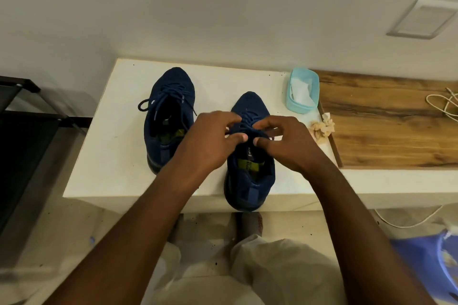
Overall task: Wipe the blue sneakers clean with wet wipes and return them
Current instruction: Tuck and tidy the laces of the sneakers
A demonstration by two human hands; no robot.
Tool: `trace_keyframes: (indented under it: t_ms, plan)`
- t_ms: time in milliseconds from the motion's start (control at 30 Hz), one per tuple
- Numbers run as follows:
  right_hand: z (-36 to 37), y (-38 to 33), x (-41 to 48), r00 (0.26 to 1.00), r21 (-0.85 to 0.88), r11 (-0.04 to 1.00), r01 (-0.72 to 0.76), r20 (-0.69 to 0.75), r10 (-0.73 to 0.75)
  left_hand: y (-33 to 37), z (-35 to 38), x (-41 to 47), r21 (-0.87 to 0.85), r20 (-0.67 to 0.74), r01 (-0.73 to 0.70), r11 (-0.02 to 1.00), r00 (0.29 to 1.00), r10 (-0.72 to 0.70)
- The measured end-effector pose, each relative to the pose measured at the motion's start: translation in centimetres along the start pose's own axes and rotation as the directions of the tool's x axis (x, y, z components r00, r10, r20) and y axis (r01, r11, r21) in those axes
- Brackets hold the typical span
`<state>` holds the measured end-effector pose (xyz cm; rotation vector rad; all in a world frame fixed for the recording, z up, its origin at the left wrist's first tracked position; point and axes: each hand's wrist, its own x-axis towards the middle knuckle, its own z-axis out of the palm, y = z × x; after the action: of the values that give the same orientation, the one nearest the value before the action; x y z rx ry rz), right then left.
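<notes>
Two dark blue sneakers stand toes-away on a white ledge (111, 146). The left sneaker (168, 116) is further back, its laces loosely tied. The right sneaker (250, 171) is nearer, its heel at the ledge's front edge. Both my hands are over its lace area: my left hand (210, 141) and my right hand (285, 142) each pinch its laces (247, 126) between thumb and fingers. A light blue tub of white wet wipes (302, 90) sits open at the back right. Crumpled used wipes (322, 129) lie beside it.
A wooden board (396, 121) covers the ledge to the right, with a white cord (443, 104) on it. A black rack (22, 116) stands to the left. A blue bin (426, 265) is at lower right on the floor. My knees are below the ledge.
</notes>
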<state>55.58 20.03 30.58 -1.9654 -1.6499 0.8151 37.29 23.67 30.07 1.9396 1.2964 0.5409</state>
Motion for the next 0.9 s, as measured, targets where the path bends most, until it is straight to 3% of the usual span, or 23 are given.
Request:
trace_keyframes:
  t_ms: [167, 267, 400, 467, 567, 700, 767, 900]
  plan:
    - [-1.0, 0.1, 0.1, 0.993, 0.134, 0.985, -0.108, -0.039, 0.114, -0.5, 0.2, 0.3, -0.124, -0.082, 0.007, 0.992, 0.996, -0.017]
    - [-1.9, 0.1, 0.0, 0.993, 0.164, 0.980, -0.112, -0.018, 0.116, -0.5, -0.1, 0.3, -0.085, -0.098, -0.010, 0.996, 0.995, 0.002]
    - [-3.2, -0.3, -0.3, 0.992, -0.053, 0.992, -0.111, 0.062, 0.115, -0.7, -0.1, 0.3, 0.073, -0.101, 0.057, 0.996, 0.994, -0.050]
    - [-3.4, -1.1, -0.6, 0.985, -0.119, 0.982, -0.146, 0.079, 0.156, -0.4, -0.2, 0.3, 0.071, -0.074, 0.102, 0.992, 0.993, -0.096]
    - [-3.6, -2.5, -0.8, 0.976, 0.200, 0.958, -0.206, -0.032, 0.216, 0.4, -0.5, 0.6, -0.275, 0.003, 0.234, 0.932, 0.970, -0.243]
    - [-2.9, -3.0, -0.8, 0.994, 0.532, 0.840, -0.108, 0.049, 0.097, 1.2, -0.5, 0.8, -0.703, 0.139, 0.258, 0.663, 0.964, -0.227]
    - [-1.9, -2.5, -0.8, 0.998, 0.599, 0.798, -0.066, 0.050, 0.045, 1.3, -0.2, 0.7, -0.785, 0.164, 0.243, 0.570, 0.969, -0.186]
    - [-0.6, -2.1, -0.3, 0.978, 0.664, 0.747, 0.032, -0.176, 0.115, 1.1, 0.8, 0.5, -0.803, 0.082, 0.156, 0.576, 0.985, -0.153]
